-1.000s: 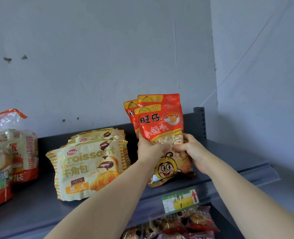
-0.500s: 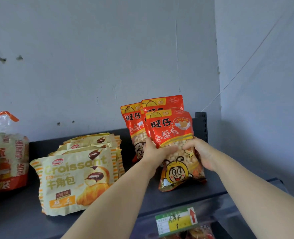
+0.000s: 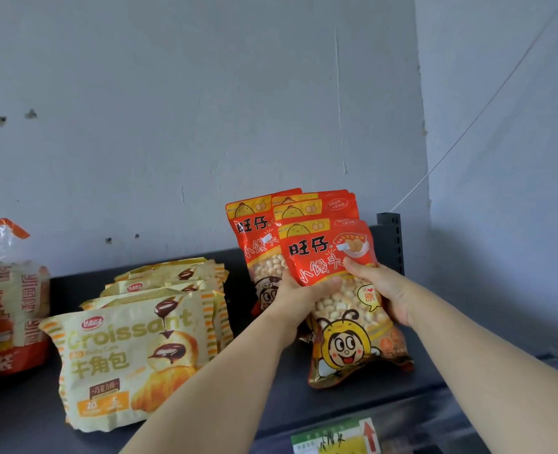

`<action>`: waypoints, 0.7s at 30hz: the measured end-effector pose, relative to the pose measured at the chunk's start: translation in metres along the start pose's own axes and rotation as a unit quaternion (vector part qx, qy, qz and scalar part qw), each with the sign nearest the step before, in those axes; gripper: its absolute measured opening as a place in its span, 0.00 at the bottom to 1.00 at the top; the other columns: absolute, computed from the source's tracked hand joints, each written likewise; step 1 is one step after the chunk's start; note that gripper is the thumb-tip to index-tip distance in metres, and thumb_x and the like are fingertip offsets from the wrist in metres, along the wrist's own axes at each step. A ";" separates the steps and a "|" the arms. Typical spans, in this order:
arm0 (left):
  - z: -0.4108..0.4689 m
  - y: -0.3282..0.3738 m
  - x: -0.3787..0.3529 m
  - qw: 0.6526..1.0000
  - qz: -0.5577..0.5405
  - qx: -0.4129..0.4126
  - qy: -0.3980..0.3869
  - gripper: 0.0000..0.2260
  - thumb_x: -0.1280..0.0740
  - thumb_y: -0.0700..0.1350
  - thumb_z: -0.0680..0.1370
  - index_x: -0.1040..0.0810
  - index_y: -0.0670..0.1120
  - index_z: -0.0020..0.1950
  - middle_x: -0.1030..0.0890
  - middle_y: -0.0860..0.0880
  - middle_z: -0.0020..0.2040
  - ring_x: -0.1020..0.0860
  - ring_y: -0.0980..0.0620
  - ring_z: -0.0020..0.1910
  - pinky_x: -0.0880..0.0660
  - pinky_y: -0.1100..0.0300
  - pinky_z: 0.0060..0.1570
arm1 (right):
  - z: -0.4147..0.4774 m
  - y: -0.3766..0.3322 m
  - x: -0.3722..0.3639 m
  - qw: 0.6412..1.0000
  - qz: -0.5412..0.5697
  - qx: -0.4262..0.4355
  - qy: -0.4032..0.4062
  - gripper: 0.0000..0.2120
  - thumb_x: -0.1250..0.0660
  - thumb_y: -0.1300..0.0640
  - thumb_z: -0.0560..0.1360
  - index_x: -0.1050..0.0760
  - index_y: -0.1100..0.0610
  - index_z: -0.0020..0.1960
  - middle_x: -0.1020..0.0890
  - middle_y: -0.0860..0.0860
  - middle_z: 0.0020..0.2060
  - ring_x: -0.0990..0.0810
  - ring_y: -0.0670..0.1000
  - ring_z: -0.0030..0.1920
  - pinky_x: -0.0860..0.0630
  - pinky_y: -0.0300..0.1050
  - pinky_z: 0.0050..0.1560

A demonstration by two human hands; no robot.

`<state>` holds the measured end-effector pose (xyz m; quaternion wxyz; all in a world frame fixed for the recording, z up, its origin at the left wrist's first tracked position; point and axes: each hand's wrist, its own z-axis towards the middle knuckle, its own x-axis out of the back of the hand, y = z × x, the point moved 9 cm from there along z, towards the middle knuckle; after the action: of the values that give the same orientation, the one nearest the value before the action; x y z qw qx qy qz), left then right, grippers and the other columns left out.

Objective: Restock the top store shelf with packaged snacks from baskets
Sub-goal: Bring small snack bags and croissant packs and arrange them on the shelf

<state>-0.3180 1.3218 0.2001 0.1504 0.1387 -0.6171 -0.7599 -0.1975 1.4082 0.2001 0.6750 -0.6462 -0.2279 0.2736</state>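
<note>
1. Head view: both hands hold one red snack bag at the right end of the top shelf [image 3: 271,398]
2. The left hand [image 3: 298,298] grips the left edge of the front red bag [image 3: 346,326]: thumb laid across the front face, fingers curled out of sight behind it
3. The right hand [image 3: 385,290] grips the right edge of the same bag: thumb pressed on the front near the printed lettering, fingers wrapped round the back
4. The front red bag stands roughly upright, and its bottom edge appears to rest on the dark shelf surface, near the front lip
5. More red bags [image 3: 258,244] of the same kind stand just behind it and to its left, overlapped, near the back panel
6. A dark perforated post [image 3: 389,240] rises at the rear right corner of the shelf, beside the bags
7. A row of cream croissant packs [image 3: 133,362] stands to the left of the red bags, apart from them
8. Clear bread bags [image 3: 8,306] with red print sit at the far left edge
9. A green and yellow price label [image 3: 336,439] with a red arrow is fixed to the shelf front, below the held bag
10. A thin cord [image 3: 484,106] runs diagonally across the grey wall [image 3: 205,109] towards the post
</note>
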 end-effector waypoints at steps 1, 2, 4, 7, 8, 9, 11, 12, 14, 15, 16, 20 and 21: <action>0.000 0.001 0.000 1.000 0.002 -0.005 0.000 0.33 0.19 0.44 0.66 0.29 0.50 0.67 0.16 0.49 0.57 0.17 0.48 0.54 0.21 0.54 0.54 | 0.000 -0.001 0.001 1.000 0.005 0.007 0.005 0.27 0.25 0.42 0.65 0.23 0.53 0.61 0.14 0.55 0.49 0.15 0.58 0.52 0.23 0.57 0.59; 0.001 0.004 -0.001 1.000 0.005 -0.015 -0.004 0.34 0.18 0.44 0.65 0.30 0.50 0.67 0.16 0.49 0.56 0.17 0.48 0.54 0.21 0.53 0.55 | 0.000 -0.003 0.002 1.000 0.013 0.013 0.008 0.28 0.24 0.43 0.65 0.23 0.52 0.61 0.14 0.55 0.49 0.15 0.58 0.52 0.22 0.57 0.58; 0.003 0.012 -0.004 0.999 0.018 -0.048 -0.016 0.36 0.17 0.43 0.63 0.30 0.51 0.67 0.16 0.49 0.56 0.16 0.49 0.53 0.21 0.51 0.56 | -0.001 -0.006 0.007 0.999 0.036 0.028 0.012 0.29 0.23 0.46 0.64 0.24 0.54 0.62 0.14 0.56 0.50 0.15 0.59 0.51 0.21 0.55 0.57; 0.005 0.023 -0.007 0.996 0.036 -0.080 -0.024 0.37 0.16 0.42 0.60 0.29 0.51 0.64 0.16 0.49 0.55 0.16 0.49 0.53 0.21 0.50 0.57 | -0.002 -0.013 0.010 0.998 0.046 0.043 -0.005 0.31 0.21 0.49 0.64 0.23 0.57 0.63 0.15 0.57 0.52 0.16 0.59 0.53 0.23 0.56 0.60; 0.006 0.024 -0.009 0.995 0.046 -0.078 -0.029 0.37 0.15 0.45 0.59 0.28 0.52 0.64 0.16 0.49 0.56 0.17 0.49 0.54 0.21 0.49 0.58 | -0.002 -0.013 0.010 0.998 0.042 0.038 -0.015 0.33 0.20 0.47 0.61 0.23 0.57 0.63 0.15 0.58 0.52 0.16 0.59 0.53 0.23 0.56 0.59; 0.006 0.024 -0.010 0.995 0.060 -0.071 -0.030 0.39 0.14 0.50 0.56 0.28 0.53 0.63 0.17 0.49 0.58 0.18 0.48 0.56 0.22 0.48 0.60 | -0.002 -0.012 0.008 0.999 0.036 0.027 -0.025 0.37 0.17 0.45 0.57 0.22 0.57 0.61 0.15 0.58 0.52 0.15 0.59 0.52 0.22 0.54 0.57; 0.006 0.021 -0.005 0.993 0.108 -0.056 0.005 0.48 0.16 0.63 0.49 0.29 0.58 0.65 0.25 0.51 0.66 0.26 0.48 0.66 0.28 0.45 0.66 | 0.000 -0.007 0.005 0.999 0.032 0.007 -0.037 0.44 0.16 0.42 0.46 0.22 0.57 0.59 0.14 0.58 0.51 0.15 0.58 0.50 0.21 0.53 0.53; 0.005 0.020 0.001 0.987 0.144 -0.057 0.035 0.49 0.18 0.66 0.49 0.31 0.59 0.67 0.31 0.52 0.70 0.34 0.49 0.71 0.33 0.44 0.70 | 0.000 -0.006 0.002 0.999 0.032 0.002 -0.040 0.45 0.16 0.42 0.45 0.21 0.57 0.58 0.14 0.58 0.51 0.14 0.59 0.49 0.21 0.53 0.53; 0.000 0.023 0.014 0.973 0.202 -0.060 0.100 0.50 0.22 0.70 0.54 0.34 0.59 0.72 0.46 0.53 0.76 0.48 0.48 0.76 0.45 0.39 0.75 | 0.003 -0.007 -0.003 0.999 0.029 -0.001 -0.041 0.40 0.17 0.41 0.52 0.21 0.58 0.58 0.14 0.58 0.50 0.14 0.59 0.48 0.21 0.52 0.51; -0.002 0.025 0.021 0.966 0.217 -0.056 0.127 0.51 0.25 0.73 0.54 0.35 0.59 0.73 0.53 0.54 0.79 0.55 0.47 0.78 0.49 0.37 0.75 | 0.004 -0.009 -0.007 0.999 0.028 -0.003 -0.038 0.34 0.20 0.41 0.57 0.21 0.58 0.57 0.14 0.58 0.49 0.14 0.58 0.47 0.20 0.52 0.50; -0.003 0.025 0.028 0.966 0.210 -0.049 0.145 0.51 0.27 0.75 0.52 0.34 0.59 0.73 0.59 0.54 0.80 0.60 0.45 0.78 0.52 0.36 0.75 | 0.006 -0.010 -0.011 0.999 0.023 -0.004 -0.039 0.29 0.23 0.43 0.61 0.21 0.58 0.57 0.14 0.58 0.48 0.14 0.58 0.46 0.20 0.51 0.49; 0.002 0.015 0.055 0.974 0.133 0.002 0.182 0.57 0.30 0.80 0.46 0.36 0.64 0.73 0.56 0.49 0.80 0.54 0.40 0.79 0.46 0.36 0.74 | 0.014 -0.009 -0.034 0.998 0.007 0.001 -0.069 0.23 0.26 0.45 0.66 0.21 0.57 0.56 0.14 0.57 0.48 0.14 0.57 0.47 0.20 0.50 0.49; 0.006 0.011 0.059 0.980 0.097 0.008 0.176 0.55 0.27 0.78 0.48 0.36 0.63 0.73 0.47 0.47 0.80 0.44 0.40 0.78 0.39 0.37 0.72 | 0.016 -0.009 -0.039 0.997 0.004 0.006 -0.076 0.22 0.27 0.45 0.67 0.21 0.56 0.56 0.14 0.57 0.48 0.14 0.56 0.47 0.20 0.50 0.48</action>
<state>-0.3739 1.3013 0.2108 0.3285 0.2103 -0.5978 -0.7003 -0.2363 1.3940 0.2122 0.6584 -0.6201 -0.2744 0.3265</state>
